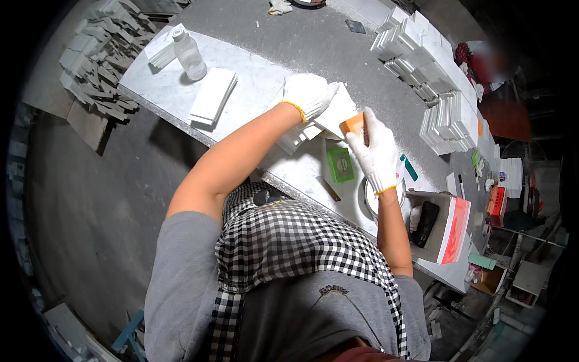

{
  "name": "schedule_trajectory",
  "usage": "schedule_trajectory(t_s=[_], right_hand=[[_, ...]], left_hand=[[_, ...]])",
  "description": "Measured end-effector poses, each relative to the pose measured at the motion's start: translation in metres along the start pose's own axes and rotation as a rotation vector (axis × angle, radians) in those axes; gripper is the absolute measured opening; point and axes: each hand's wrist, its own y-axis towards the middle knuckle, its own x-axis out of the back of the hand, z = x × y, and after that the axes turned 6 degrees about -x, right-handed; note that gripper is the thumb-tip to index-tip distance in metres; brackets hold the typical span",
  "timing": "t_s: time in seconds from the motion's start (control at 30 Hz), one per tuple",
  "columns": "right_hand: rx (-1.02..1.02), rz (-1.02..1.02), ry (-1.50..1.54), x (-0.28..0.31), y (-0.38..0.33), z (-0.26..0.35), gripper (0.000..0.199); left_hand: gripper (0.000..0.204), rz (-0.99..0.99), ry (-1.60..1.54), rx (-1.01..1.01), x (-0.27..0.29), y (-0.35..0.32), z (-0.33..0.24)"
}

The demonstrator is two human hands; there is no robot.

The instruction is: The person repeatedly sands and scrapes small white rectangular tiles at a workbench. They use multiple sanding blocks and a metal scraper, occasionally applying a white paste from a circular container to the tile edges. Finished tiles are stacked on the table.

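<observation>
Both my hands wear white knitted gloves with yellow cuffs. My left hand [310, 96] is closed over the far left side of a white stone slab [339, 110], its fingertips partly hidden. My right hand [375, 151] grips an orange rectangular block [354, 125] at the slab's right edge; whether the two touch I cannot tell. More white pieces [295, 137] lie beneath my left wrist. Just left of my right hand sits a green block [341, 165] with a round mark. A thin flat strip [329, 189] lies near the table's front edge.
On the marble-look table [247, 63] stand a clear bottle [190, 57] and a slab stack [213, 96]. Right of my forearm are a round container [370, 204], a green tool [409, 167] and an open box [437, 232]. Tall slab stacks [428, 60] stand far right, near another person [482, 63].
</observation>
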Motion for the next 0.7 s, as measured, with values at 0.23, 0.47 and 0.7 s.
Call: schedule_trajectory(t_s=[0.23, 0.47, 0.7], right_hand=[[0.181, -0.051, -0.174, -0.015, 0.015, 0.007, 0.063], [0.065, 0.089, -0.184, -0.013, 0.030, 0.016, 0.067], [0.044, 0.066, -0.244, -0.009, 0.027, 0.010, 0.068]], left_hand=[[0.058, -0.034, 0.048, -0.040, -0.002, 0.001, -0.002], [0.044, -0.017, 0.048, -0.031, 0.007, -0.002, -0.002], [0.053, -0.061, 0.039, -0.069, -0.005, 0.006, 0.000]])
